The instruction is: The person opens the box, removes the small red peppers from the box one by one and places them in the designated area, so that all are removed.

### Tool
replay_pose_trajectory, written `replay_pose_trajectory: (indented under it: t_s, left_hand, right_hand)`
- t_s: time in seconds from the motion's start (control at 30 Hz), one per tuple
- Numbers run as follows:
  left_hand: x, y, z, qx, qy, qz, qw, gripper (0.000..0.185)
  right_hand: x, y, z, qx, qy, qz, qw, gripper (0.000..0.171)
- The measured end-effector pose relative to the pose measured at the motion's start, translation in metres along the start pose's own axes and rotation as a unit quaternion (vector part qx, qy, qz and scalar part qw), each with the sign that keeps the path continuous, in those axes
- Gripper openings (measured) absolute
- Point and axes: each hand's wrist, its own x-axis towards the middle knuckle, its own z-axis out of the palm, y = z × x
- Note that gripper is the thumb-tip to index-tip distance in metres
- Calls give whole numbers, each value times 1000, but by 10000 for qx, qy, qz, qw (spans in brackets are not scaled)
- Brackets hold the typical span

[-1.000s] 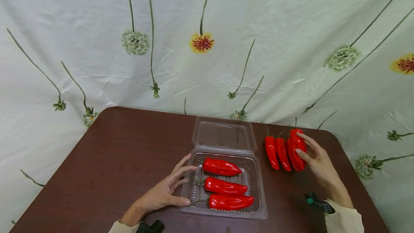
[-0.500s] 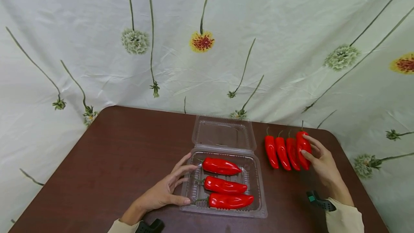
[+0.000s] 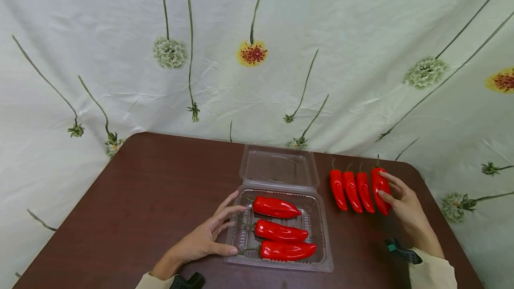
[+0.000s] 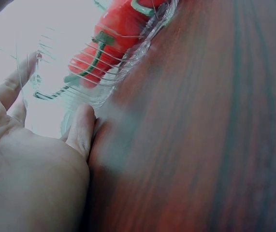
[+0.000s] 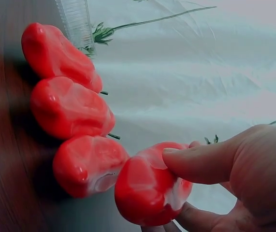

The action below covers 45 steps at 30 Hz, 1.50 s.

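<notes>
My right hand (image 3: 409, 208) pinches a long, glossy red pepper (image 3: 379, 185) between thumb and fingers, its stem toward the back of the table. In the right wrist view the thumb presses one side of this pepper (image 5: 145, 193), with fingers behind and below it. My left hand (image 3: 205, 237) rests with spread fingers along the left edge of the clear plastic container (image 3: 328, 253). The left wrist view shows its thumb (image 4: 82, 128) at the container's corner. Inside lie three red peppers, a back one (image 3: 276, 207), a middle one (image 3: 281, 230) and a front one (image 3: 287, 250), stems to the left.
Left of the held pepper, three more red peppers lie side by side, the leftmost (image 3: 337, 189), the middle (image 3: 351, 191) and the right one (image 3: 365, 191). The container's hinged lid (image 3: 279, 166) lies folded back on the brown table (image 3: 160, 182). A flowered cloth (image 3: 217, 79) hangs behind.
My right hand has moved right and slightly toward me with the pepper, away from the other three, uncovering the one it overlapped. The left hand and the container have stayed in place.
</notes>
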Motion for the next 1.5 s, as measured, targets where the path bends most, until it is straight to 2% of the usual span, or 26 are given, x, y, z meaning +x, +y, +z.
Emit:
replay_pose_trajectory:
  t_s: [0.5, 0.57, 0.8, 0.97, 1.1, 1.37, 1.5]
  left_hand:
    - [0, 2, -2, 18, 4, -87, 10000, 78]
    - [0, 1, -2, 49, -26, -35, 10000, 77]
    - [0, 4, -1, -34, -14, -156, 9999, 78]
    - [2, 3, -1, -11, -44, -39, 10000, 79]
    - [2, 2, -1, -47, -75, 45, 10000, 78]
    - [1, 2, -1, 4, -58, -87, 9999, 79]
    - [0, 3, 0, -30, -36, -135, 9999, 79]
  right_hand:
    - [2, 9, -3, -66, 48, 154, 9998, 59]
    - [2, 12, -3, -71, 75, 237, 9997, 59]
    - [3, 23, -3, -283, 12, 563, 9980, 59]
    - [3, 27, -2, -218, -59, 680, 9974, 59]
    - [3, 28, 0, -274, 47, 684, 9973, 58]
    - [6, 23, 4, -1045, 510, 592, 9915, 52]
    - [7, 21, 7, -1257, 680, 602, 9879, 48]
